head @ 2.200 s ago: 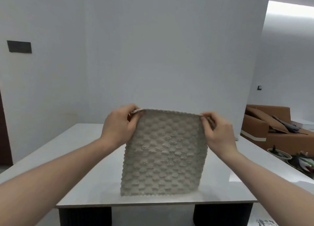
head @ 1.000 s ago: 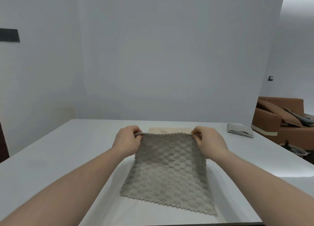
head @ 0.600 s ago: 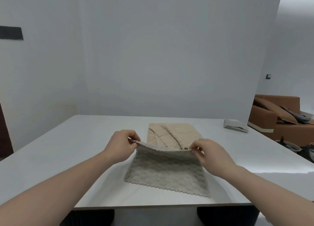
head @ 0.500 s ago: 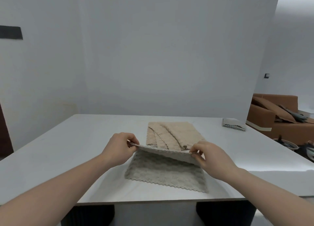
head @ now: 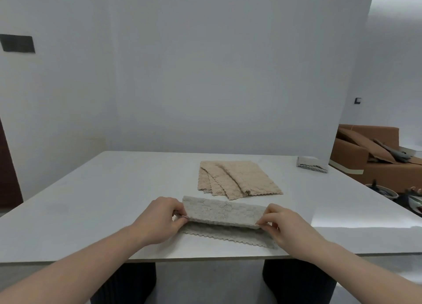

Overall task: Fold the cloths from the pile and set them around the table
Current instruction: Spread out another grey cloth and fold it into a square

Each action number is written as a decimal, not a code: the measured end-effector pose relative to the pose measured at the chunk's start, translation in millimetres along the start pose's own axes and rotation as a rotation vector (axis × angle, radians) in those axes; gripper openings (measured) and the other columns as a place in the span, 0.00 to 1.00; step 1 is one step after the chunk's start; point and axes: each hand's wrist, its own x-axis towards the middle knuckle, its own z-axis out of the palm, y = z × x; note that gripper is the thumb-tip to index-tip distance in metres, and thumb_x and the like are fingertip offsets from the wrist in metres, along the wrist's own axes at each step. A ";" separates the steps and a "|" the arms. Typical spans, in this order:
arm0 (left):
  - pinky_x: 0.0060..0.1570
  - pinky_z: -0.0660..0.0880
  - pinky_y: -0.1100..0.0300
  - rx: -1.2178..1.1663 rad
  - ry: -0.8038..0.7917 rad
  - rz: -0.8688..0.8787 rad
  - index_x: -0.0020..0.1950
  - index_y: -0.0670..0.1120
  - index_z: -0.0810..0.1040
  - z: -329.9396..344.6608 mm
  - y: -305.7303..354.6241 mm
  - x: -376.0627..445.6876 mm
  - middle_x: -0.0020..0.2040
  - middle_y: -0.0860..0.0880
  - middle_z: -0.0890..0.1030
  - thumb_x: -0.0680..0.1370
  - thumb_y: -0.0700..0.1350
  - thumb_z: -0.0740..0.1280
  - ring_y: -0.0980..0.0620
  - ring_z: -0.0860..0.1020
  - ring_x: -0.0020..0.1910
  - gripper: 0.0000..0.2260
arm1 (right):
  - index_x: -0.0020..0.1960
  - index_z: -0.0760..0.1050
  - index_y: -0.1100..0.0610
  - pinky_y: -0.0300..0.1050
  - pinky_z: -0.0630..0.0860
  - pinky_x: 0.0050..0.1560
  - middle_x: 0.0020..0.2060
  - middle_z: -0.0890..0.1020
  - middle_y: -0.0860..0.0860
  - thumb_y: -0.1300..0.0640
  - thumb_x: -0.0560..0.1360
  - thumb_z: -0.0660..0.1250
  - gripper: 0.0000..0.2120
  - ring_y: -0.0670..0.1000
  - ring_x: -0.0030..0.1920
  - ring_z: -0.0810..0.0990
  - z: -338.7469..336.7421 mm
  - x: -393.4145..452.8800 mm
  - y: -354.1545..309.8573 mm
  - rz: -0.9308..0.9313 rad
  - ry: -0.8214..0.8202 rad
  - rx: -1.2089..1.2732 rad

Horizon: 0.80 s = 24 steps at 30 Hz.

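Grey cloth (head: 222, 214) looks soft, light and floppy, half-folded just in front of the beige pile (head: 237, 180). Left hand (head: 157, 221) and right hand (head: 287, 226) each pinch an end of the upper edge; corners give the best hold.

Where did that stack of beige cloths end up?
In the head view the beige cloths lie fanned out on the white table, right of its middle, just beyond the grey cloth that both hands pinch near the front edge.

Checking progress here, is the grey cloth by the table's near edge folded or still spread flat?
Folded, nearly in half: both hands pinch the grey cloth's top layer over its zigzag-edged bottom layer.
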 end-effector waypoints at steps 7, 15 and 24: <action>0.50 0.76 0.62 0.070 -0.020 0.055 0.44 0.55 0.84 8.2 -5.6 -1.7 0.44 0.61 0.81 0.77 0.53 0.70 0.61 0.78 0.45 0.05 | 0.56 0.84 0.45 0.29 0.69 0.47 0.47 0.76 0.36 0.53 0.80 0.68 0.08 0.35 0.42 0.76 4.1 -6.8 -3.1 0.004 -0.041 0.029; 0.52 0.77 0.60 0.112 -0.067 0.081 0.49 0.56 0.86 14.2 -14.0 -5.2 0.50 0.61 0.83 0.77 0.54 0.69 0.61 0.80 0.47 0.07 | 0.56 0.83 0.45 0.31 0.71 0.51 0.49 0.76 0.35 0.52 0.81 0.65 0.09 0.38 0.48 0.77 14.5 -14.5 0.6 -0.015 -0.051 0.032; 0.51 0.77 0.57 0.207 -0.137 0.084 0.46 0.52 0.85 5.2 -5.7 -7.7 0.47 0.58 0.83 0.74 0.60 0.64 0.59 0.78 0.49 0.15 | 0.57 0.84 0.45 0.27 0.67 0.49 0.49 0.75 0.36 0.54 0.81 0.64 0.11 0.35 0.49 0.75 21.3 -23.9 -3.3 0.010 -0.091 0.094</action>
